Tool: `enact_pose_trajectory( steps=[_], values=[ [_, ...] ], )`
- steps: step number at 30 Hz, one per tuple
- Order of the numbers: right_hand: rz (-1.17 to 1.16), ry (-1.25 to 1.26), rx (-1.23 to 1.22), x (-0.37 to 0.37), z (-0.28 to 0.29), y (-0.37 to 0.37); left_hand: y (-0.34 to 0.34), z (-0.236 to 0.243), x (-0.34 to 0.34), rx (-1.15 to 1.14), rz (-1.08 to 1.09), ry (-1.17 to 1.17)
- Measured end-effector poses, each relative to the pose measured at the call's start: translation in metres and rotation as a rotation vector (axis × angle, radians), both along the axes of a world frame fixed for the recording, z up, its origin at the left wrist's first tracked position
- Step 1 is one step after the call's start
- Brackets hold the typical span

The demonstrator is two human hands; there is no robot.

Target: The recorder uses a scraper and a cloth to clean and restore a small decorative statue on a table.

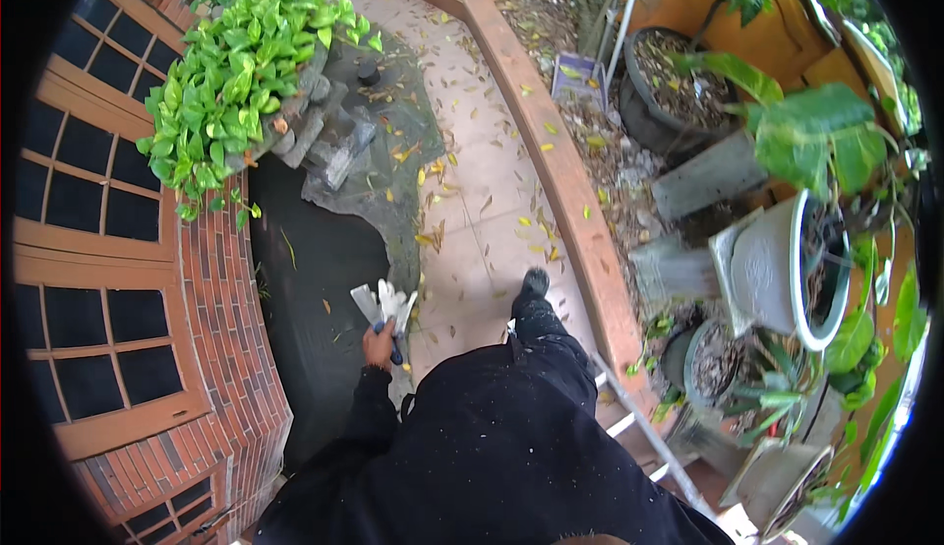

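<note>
My left hand [378, 346] is closed around a scraper, with its pale flat blade [365, 303] pointing away from me and a dark blue handle running under my fingers. White gloves [393, 302], partly overlapping the scraper, are bunched in the same grip. The hand hangs beside the edge of a dark pond [313, 279] on my left. Of my right hand nothing shows; my black-clothed body covers the lower middle of the picture.
A leaf-strewn tiled path [482, 191] curves ahead, bordered on the right by a raised orange-brown kerb [546, 151]. Rocks [329, 147] and a leafy plant [236, 73] stand beyond the pond. A metal ladder [651, 437] and large pots, including a white one [777, 265], are at the right.
</note>
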State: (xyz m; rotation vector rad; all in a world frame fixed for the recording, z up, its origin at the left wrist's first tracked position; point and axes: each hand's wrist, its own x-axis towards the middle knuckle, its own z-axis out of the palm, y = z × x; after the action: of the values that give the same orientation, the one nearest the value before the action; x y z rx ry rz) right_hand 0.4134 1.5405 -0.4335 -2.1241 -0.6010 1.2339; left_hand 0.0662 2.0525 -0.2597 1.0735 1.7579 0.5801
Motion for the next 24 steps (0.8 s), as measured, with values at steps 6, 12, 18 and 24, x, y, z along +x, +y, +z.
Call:
enact_pose_trajectory(
  steps=[6, 12, 18, 24],
  values=[
    [0.24, -0.171, -0.011, 0.188, 0.019, 0.103, 0.143, 0.13, 0.201, 0.034, 0.012, -0.363],
    [0.361, -0.44, -0.061, 0.347, 0.174, 0.491, 0.263, 0.184, 0.31, 0.155, -0.057, -0.433],
    [0.225, -0.45, 0.049, 0.417, 0.19, 0.717, 0.416, 0.177, 0.376, 0.199, -0.068, -0.489],
    [0.51, -0.395, -0.28, 0.411, 0.163, 0.763, 0.57, 0.204, 0.425, 0.201, 0.035, -0.659]
  ],
)
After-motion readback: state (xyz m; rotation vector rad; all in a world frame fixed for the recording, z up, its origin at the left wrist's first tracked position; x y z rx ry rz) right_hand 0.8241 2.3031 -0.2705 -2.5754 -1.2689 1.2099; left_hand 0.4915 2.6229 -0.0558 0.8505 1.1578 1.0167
